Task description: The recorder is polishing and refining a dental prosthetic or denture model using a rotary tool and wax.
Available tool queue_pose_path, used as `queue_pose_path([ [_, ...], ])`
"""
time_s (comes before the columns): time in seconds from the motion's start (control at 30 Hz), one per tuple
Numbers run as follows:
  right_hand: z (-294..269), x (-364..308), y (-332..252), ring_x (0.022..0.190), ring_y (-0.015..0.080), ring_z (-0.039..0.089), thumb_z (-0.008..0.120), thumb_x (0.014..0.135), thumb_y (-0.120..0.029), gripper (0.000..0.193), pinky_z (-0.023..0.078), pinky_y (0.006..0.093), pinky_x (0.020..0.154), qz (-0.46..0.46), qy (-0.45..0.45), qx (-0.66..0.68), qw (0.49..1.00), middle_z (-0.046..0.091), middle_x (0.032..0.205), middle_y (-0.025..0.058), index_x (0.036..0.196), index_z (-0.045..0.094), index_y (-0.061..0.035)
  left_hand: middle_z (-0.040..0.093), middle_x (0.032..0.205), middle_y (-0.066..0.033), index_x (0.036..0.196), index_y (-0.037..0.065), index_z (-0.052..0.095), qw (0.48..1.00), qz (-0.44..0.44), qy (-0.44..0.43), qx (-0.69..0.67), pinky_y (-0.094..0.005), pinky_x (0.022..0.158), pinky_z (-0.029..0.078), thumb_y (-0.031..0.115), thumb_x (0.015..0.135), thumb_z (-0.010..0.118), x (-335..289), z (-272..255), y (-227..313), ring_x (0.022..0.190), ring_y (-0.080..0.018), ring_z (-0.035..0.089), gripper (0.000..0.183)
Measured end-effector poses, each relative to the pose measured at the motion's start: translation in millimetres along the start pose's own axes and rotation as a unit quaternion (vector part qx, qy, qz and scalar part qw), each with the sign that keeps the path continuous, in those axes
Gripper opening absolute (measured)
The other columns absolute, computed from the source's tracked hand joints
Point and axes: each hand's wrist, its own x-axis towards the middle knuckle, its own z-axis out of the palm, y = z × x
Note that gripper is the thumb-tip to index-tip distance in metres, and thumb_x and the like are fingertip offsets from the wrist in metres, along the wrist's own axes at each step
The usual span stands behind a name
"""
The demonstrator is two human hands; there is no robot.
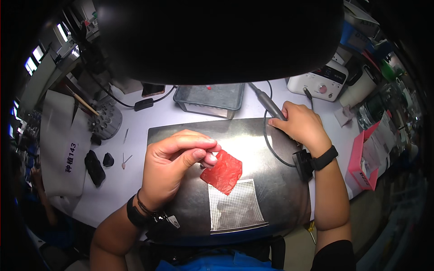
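Note:
My left hand (174,162) pinches a crinkled, translucent red sheet (224,170) by its upper left corner, between thumb and fingers. The sheet hangs above a dark metal plate (181,221). Under it on the plate lies a pale square (237,205) with a fine grid pattern, partly covered from view by the sheet. At the plate's far right corner my right hand (303,124) is closed round the near end of a grey pen-shaped handpiece (270,105). A black cord (267,143) loops beside it, over the plate. Some right-hand fingers are hidden.
A grey translucent box (208,97) stands behind the plate. Far right is a white control unit (318,81) with a knob; nearer is a pink tray (361,158). On the left are a tool holder (107,119) and dark lumps (94,168). A large black shape overhangs the top.

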Motion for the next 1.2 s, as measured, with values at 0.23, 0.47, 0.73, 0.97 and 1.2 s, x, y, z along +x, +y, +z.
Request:
queue_pose_path([
  [0.23, -16, 12, 1, 0.050, 0.0117, 0.045, 0.073, 0.094, -0.046, 0.045, 0.036, 0.0319, 0.050, 0.051, -0.161, 0.318, 0.933, 0.050, 0.057, -0.0012, 0.077, 0.060, -0.0065, 0.070, 0.113, -0.0154, 0.121, -0.004, 0.072, 0.996, -0.045, 0.061, -0.054, -0.0301, 0.089, 0.057, 0.005, 0.104, 0.066, 1, 4, 0, 0.095, -0.0155, 0.069, 0.020],
  [0.47, -4, -22, -52, 0.055, 0.0068, 0.037, 0.064, 0.106, -0.039, 0.035, 0.032, 0.0253, 0.051, -0.050, -0.168, 0.862, 0.476, 0.042, 0.066, -0.0035, 0.090, 0.053, -0.0107, 0.070, 0.115, -0.0180, 0.113, 0.003, 0.060, 0.970, -0.106, 0.036, -0.218, -0.0314, 0.096, 0.060, -0.001, 0.100, 0.070, -1, 5, 3, 0.098, -0.0173, 0.073, 0.017],
  [0.73, 13, -55, -83, 0.105, 0.0276, 0.073, 0.074, 0.096, -0.031, 0.032, 0.059, 0.0391, 0.092, -0.170, -0.161, 0.828, 0.510, 0.066, 0.096, 0.0102, 0.105, 0.062, -0.0030, 0.069, 0.117, -0.0184, 0.113, 0.002, 0.063, 0.956, -0.116, 0.015, -0.269, -0.0338, 0.093, 0.061, -0.002, 0.100, 0.069, -5, 10, -3, 0.101, -0.0201, 0.073, 0.015],
  [0.97, 18, -58, -85, 0.081, 0.0112, 0.064, 0.071, 0.097, -0.027, 0.027, 0.050, 0.0255, 0.073, -0.158, -0.152, 0.847, 0.484, 0.066, 0.094, 0.0072, 0.107, 0.064, -0.0033, 0.069, 0.114, -0.0153, 0.112, 0.004, 0.064, 0.952, -0.113, 0.020, -0.283, -0.0345, 0.096, 0.060, -0.004, 0.100, 0.068, -7, 13, -2, 0.096, -0.0178, 0.071, 0.014],
  [1.2, 15, -63, -88, 0.068, 0.0092, 0.046, 0.070, 0.100, -0.043, 0.035, 0.040, 0.0263, 0.068, -0.122, -0.148, 0.812, 0.552, 0.053, 0.081, 0.0011, 0.104, 0.060, -0.0097, 0.073, 0.111, -0.0158, 0.110, 0.004, 0.067, 0.957, -0.119, 0.037, -0.263, -0.0432, 0.112, 0.053, -0.005, 0.099, 0.067, -5, 15, 1, 0.096, -0.0178, 0.072, 0.015],
])
